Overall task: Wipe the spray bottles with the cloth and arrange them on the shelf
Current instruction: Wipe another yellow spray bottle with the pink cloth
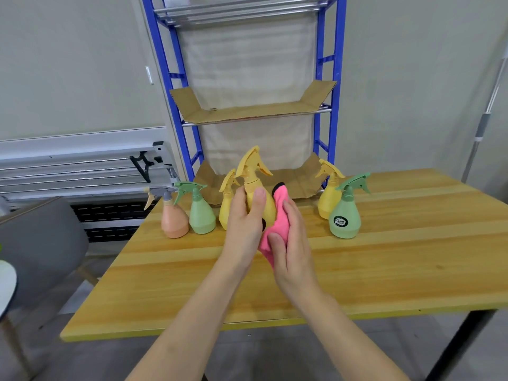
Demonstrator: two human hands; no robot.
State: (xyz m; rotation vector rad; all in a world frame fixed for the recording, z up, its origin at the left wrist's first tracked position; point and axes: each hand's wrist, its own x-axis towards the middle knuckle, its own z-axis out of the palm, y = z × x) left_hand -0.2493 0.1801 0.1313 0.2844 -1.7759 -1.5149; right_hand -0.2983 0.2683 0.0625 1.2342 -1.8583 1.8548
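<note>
My left hand (244,224) grips a yellow spray bottle (254,185) lifted above the wooden table (412,257). My right hand (292,243) holds a pink cloth (277,226) pressed against the bottle's right side. On the table stand an orange bottle (174,218), a green bottle (202,213) and a yellow bottle (226,202) at the left. A yellow bottle (328,195) and a green labelled bottle (345,213) stand at the right. Behind the table rises the blue shelf (325,86) with cardboard-lined levels (247,111).
A grey chair (38,243) stands left of the table. A white round object (7,281) sits at the far left edge. A pole (483,125) leans on the wall at the right. Grey metal rails (68,166) lie behind the table's left.
</note>
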